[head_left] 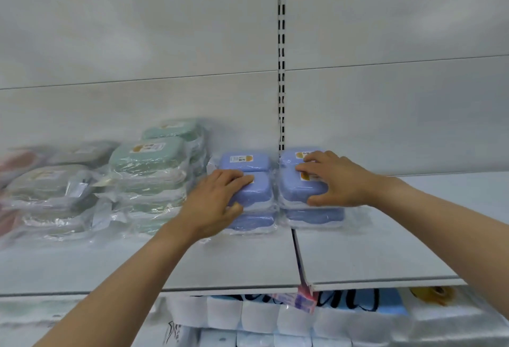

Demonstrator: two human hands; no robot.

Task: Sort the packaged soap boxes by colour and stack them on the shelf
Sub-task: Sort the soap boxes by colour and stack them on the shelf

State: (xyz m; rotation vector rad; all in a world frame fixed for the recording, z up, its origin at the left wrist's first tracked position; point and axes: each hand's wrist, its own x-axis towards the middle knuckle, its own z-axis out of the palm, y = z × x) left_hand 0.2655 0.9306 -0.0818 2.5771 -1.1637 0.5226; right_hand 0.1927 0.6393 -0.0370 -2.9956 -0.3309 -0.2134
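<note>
Blue plastic-wrapped soap boxes stand in short stacks at the middle of the white shelf [234,261]. My left hand [217,203] grips the top box of the front left blue stack [256,195], thumb on its front. My right hand [336,178] grips the top box of the right blue stack [297,187], fingers over its label, thumb at the front edge. Another blue box [245,162] sits behind the left stack. Green stacks [148,170] stand to the left, grey ones [46,189] further left, and pink ones [16,162] blurred at the left edge.
A slotted upright [281,57] runs down the back panel between two shelf boards. The right shelf board [385,250] is bare. Below the shelf sit wrapped white rolls [261,316] and a pink price tag [304,298] at the shelf edge.
</note>
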